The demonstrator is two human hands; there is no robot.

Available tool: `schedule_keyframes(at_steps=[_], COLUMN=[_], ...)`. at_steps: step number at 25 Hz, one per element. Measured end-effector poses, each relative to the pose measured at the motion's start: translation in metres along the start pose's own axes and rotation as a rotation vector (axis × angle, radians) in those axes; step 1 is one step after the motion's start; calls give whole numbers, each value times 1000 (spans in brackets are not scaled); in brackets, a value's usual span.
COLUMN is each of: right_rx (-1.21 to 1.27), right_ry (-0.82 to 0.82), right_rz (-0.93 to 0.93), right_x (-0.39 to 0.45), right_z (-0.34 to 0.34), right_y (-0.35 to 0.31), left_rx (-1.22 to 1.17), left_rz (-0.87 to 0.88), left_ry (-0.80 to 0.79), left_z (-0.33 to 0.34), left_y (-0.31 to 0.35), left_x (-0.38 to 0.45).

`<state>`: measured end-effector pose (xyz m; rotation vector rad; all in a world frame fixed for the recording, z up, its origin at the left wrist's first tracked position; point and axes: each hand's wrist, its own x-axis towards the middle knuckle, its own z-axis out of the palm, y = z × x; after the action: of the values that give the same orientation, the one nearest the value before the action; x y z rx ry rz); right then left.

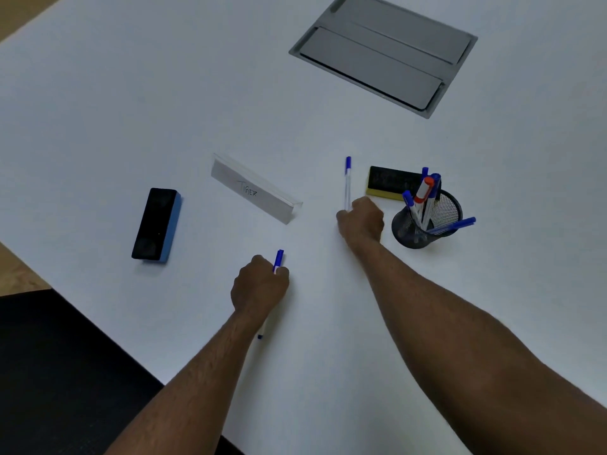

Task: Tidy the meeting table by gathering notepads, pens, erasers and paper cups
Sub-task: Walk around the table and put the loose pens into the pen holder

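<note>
My left hand grips a blue-capped pen low over the white table; the cap sticks out above my fingers and the tip shows below my wrist. My right hand holds a second blue-capped pen by its lower end, cap pointing away from me. To the right stands a black mesh pen cup with several pens and a red-capped marker in it. A yellow-backed eraser lies just behind the cup. A blue-backed eraser lies at the left.
A folded white name card stands between the blue eraser and my right hand. A grey metal cable hatch is set into the white table at the back. A black chair sits at the near left edge.
</note>
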<state>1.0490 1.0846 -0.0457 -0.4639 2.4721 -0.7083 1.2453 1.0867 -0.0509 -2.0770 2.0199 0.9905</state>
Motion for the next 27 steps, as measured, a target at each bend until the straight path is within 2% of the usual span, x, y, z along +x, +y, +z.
schedule_keyframes(at_steps=[2, 4, 6, 8, 11, 13, 15, 18, 23, 25, 27], right_rx=[51, 181, 299, 351, 284, 180, -8, -209, -291, -271, -185], right_ry=[-150, -217, -173, -46, 207, 280, 274, 182, 92, 164, 314], right_rz=[-59, -134, -222, -320, -361, -301, -245, -209, -197, -208, -276], right_x=[-24, -47, -62, -71, -66, -48, -23, 3, 11, 3, -18], right_z=[7, -3, -29, -67, -128, -157, -172, -175, -170, -173, -176], right_y=[0, -5, -12, -11, 3, 19, 36, 51, 55, 53, 51], left_rx=[-47, -109, -158, -232, -352, -395, -408, -426, -436, -485, -548], left_rz=[-14, 15, 59, 98, 189, 254, 293, 313, 361, 378, 410], left_ry=[-21, -36, -57, -84, -124, -132, -136, -148, -164, -189, -209], left_z=[-1, -2, -2, -3, -5, -6, -5, -4, -7, -9, -11], left_y=[-2, 3, 13, 25, 44, 57, 69, 80, 99, 108, 120], left_x=[0, -1, -5, -12, -21, -28, -34, -44, -54, -55, -58])
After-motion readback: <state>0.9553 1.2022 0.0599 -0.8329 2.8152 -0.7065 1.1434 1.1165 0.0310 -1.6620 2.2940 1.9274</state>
